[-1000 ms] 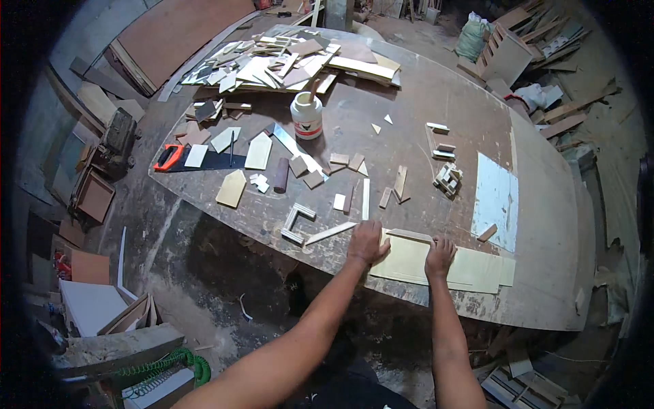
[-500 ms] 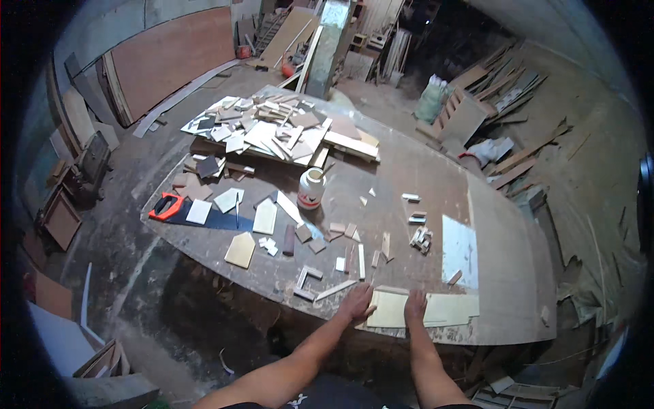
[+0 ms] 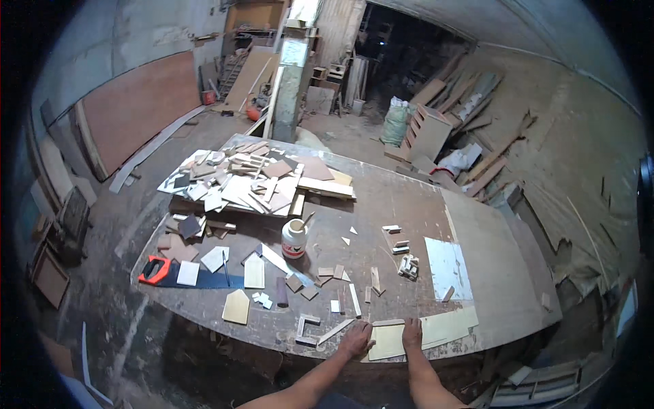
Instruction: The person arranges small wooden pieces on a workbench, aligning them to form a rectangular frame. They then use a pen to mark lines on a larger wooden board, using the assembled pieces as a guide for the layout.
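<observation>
Your left hand [image 3: 357, 339] and right hand [image 3: 412, 335] bracket a wood strip [image 3: 389, 322] at the far edge of a pale board [image 3: 389, 344], lower centre of the frame; I can't tell whether either grips. Uneven pressure could skew the strip; a leftward slip could knock the slanted stick [image 3: 336, 331] on the worktop [image 3: 504, 286].

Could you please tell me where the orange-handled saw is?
In the head view, the saw lies at the left end of the table, partly under a small white panel.

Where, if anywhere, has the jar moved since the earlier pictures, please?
No; the jar stands on the same spot of the table, near the scrap pile. Only the view has shifted.
</observation>
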`<action>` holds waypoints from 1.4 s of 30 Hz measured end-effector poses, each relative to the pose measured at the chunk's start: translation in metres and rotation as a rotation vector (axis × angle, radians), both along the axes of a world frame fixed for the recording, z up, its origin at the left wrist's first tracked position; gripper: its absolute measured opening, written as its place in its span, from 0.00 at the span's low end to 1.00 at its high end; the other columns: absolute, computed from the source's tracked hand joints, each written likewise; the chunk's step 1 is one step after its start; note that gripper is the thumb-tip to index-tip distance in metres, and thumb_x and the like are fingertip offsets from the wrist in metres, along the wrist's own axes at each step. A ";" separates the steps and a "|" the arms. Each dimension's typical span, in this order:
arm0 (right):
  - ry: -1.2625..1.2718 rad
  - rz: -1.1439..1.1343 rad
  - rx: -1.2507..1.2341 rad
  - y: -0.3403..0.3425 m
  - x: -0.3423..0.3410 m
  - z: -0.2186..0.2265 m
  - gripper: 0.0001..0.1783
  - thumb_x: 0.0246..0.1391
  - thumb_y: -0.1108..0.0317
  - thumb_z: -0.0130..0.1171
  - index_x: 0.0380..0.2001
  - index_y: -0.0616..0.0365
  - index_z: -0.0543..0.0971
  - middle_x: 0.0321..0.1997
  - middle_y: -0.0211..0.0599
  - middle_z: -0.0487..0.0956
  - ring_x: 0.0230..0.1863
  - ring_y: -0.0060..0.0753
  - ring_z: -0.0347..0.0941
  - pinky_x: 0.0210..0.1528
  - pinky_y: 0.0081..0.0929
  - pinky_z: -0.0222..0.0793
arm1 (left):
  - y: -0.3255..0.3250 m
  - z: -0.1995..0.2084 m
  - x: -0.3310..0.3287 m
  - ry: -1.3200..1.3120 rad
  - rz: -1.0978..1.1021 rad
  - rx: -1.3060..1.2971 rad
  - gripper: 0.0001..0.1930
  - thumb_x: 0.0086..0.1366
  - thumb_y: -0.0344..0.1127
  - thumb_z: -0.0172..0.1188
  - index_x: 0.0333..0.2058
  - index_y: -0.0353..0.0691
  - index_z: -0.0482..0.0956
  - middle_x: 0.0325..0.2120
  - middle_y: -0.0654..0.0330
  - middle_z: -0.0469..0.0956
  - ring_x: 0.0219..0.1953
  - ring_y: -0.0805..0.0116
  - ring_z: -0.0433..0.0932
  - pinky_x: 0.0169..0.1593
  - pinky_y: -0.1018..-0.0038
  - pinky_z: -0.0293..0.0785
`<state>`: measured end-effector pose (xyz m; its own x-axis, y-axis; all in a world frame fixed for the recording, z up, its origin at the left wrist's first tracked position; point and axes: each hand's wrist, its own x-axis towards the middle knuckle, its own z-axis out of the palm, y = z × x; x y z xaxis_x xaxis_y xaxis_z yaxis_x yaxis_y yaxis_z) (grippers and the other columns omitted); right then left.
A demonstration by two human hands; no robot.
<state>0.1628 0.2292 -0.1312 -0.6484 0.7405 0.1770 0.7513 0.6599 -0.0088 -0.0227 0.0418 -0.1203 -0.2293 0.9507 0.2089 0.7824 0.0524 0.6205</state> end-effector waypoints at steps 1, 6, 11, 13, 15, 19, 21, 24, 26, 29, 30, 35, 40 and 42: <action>0.008 -0.069 0.004 -0.003 -0.001 0.001 0.14 0.59 0.69 0.48 0.47 0.60 0.72 0.50 0.50 0.71 0.56 0.51 0.66 0.58 0.42 0.67 | 0.002 -0.003 -0.001 0.033 0.006 0.034 0.31 0.62 0.50 0.60 0.55 0.34 0.65 0.53 0.46 0.68 0.59 0.45 0.65 0.61 0.57 0.64; 0.080 -0.057 0.042 -0.001 -0.003 -0.001 0.11 0.59 0.69 0.48 0.43 0.59 0.74 0.48 0.48 0.72 0.54 0.50 0.67 0.55 0.43 0.66 | 0.004 0.003 -0.002 0.058 0.032 0.041 0.27 0.60 0.49 0.61 0.50 0.34 0.69 0.50 0.47 0.70 0.57 0.47 0.67 0.58 0.57 0.65; 0.253 -0.004 0.039 -0.005 -0.005 0.011 0.10 0.59 0.67 0.51 0.40 0.59 0.76 0.42 0.47 0.73 0.50 0.51 0.68 0.52 0.44 0.66 | -0.003 0.020 -0.002 0.119 0.049 0.074 0.24 0.61 0.47 0.60 0.49 0.36 0.71 0.49 0.49 0.71 0.56 0.49 0.67 0.59 0.57 0.62; 0.252 -0.045 0.080 0.007 0.016 0.001 0.10 0.57 0.67 0.54 0.41 0.57 0.77 0.43 0.46 0.73 0.51 0.50 0.68 0.52 0.46 0.66 | 0.008 0.020 0.007 0.125 0.029 0.107 0.24 0.59 0.49 0.61 0.46 0.36 0.72 0.47 0.51 0.71 0.54 0.51 0.67 0.57 0.57 0.62; 0.240 -0.081 -0.039 0.000 0.007 0.005 0.11 0.57 0.65 0.54 0.42 0.56 0.76 0.48 0.42 0.72 0.55 0.48 0.65 0.56 0.47 0.63 | 0.003 0.019 0.003 0.126 0.060 0.088 0.24 0.59 0.49 0.61 0.47 0.36 0.71 0.47 0.50 0.71 0.54 0.51 0.67 0.57 0.57 0.61; 0.210 -0.137 -0.085 -0.007 0.007 0.011 0.14 0.57 0.64 0.55 0.45 0.55 0.76 0.49 0.40 0.73 0.56 0.48 0.64 0.57 0.47 0.63 | 0.004 0.027 0.004 0.109 0.052 0.018 0.25 0.60 0.49 0.60 0.48 0.36 0.71 0.49 0.49 0.69 0.55 0.50 0.66 0.58 0.55 0.59; 0.217 -0.126 -0.050 -0.003 0.001 0.011 0.14 0.57 0.63 0.55 0.46 0.54 0.76 0.50 0.39 0.73 0.56 0.48 0.64 0.58 0.47 0.63 | 0.008 0.021 0.004 0.118 0.055 -0.021 0.25 0.60 0.49 0.59 0.49 0.36 0.70 0.50 0.48 0.68 0.55 0.49 0.65 0.58 0.53 0.58; 0.213 -0.125 0.035 0.007 0.015 -0.013 0.16 0.56 0.63 0.56 0.47 0.53 0.75 0.51 0.40 0.73 0.56 0.50 0.65 0.57 0.47 0.63 | 0.014 0.005 0.009 0.077 0.022 0.052 0.25 0.59 0.48 0.60 0.48 0.37 0.70 0.49 0.49 0.69 0.55 0.49 0.64 0.59 0.54 0.57; 0.246 -0.128 -0.040 0.006 0.012 -0.015 0.16 0.55 0.63 0.57 0.46 0.52 0.76 0.50 0.40 0.74 0.55 0.50 0.67 0.56 0.48 0.64 | 0.012 0.019 0.011 0.079 0.061 0.049 0.24 0.58 0.48 0.61 0.48 0.38 0.70 0.49 0.50 0.69 0.55 0.49 0.65 0.60 0.54 0.57; 0.240 -0.110 0.011 0.006 0.014 -0.010 0.14 0.53 0.63 0.58 0.44 0.50 0.77 0.49 0.39 0.74 0.55 0.47 0.67 0.55 0.47 0.64 | 0.014 0.015 0.012 0.101 0.058 0.031 0.25 0.58 0.47 0.61 0.48 0.37 0.69 0.49 0.48 0.68 0.56 0.48 0.64 0.61 0.53 0.56; 0.240 -0.105 -0.002 0.005 0.013 -0.005 0.14 0.53 0.63 0.59 0.44 0.50 0.77 0.49 0.39 0.74 0.55 0.47 0.67 0.55 0.47 0.64 | 0.016 0.012 0.012 0.120 0.067 0.037 0.25 0.58 0.47 0.61 0.49 0.36 0.69 0.49 0.47 0.68 0.56 0.47 0.64 0.61 0.53 0.56; 0.324 -0.079 0.007 0.003 0.012 0.006 0.12 0.52 0.63 0.59 0.41 0.49 0.79 0.49 0.38 0.74 0.55 0.46 0.67 0.55 0.47 0.64 | 0.019 0.014 0.014 0.077 0.075 0.020 0.26 0.57 0.46 0.62 0.49 0.38 0.71 0.50 0.48 0.70 0.57 0.47 0.64 0.62 0.52 0.55; 0.404 -0.041 -0.072 0.008 0.017 0.003 0.12 0.51 0.64 0.61 0.40 0.51 0.80 0.49 0.39 0.73 0.54 0.48 0.66 0.56 0.48 0.62 | 0.021 0.010 0.013 0.051 0.075 0.102 0.25 0.55 0.45 0.65 0.48 0.38 0.72 0.50 0.47 0.71 0.56 0.47 0.67 0.60 0.53 0.59; 0.428 -0.034 -0.097 0.008 0.015 0.005 0.13 0.50 0.65 0.61 0.41 0.52 0.80 0.49 0.40 0.73 0.54 0.48 0.65 0.56 0.48 0.61 | 0.018 0.014 0.015 0.076 0.103 0.099 0.26 0.55 0.45 0.66 0.48 0.38 0.72 0.50 0.47 0.72 0.56 0.47 0.68 0.60 0.53 0.60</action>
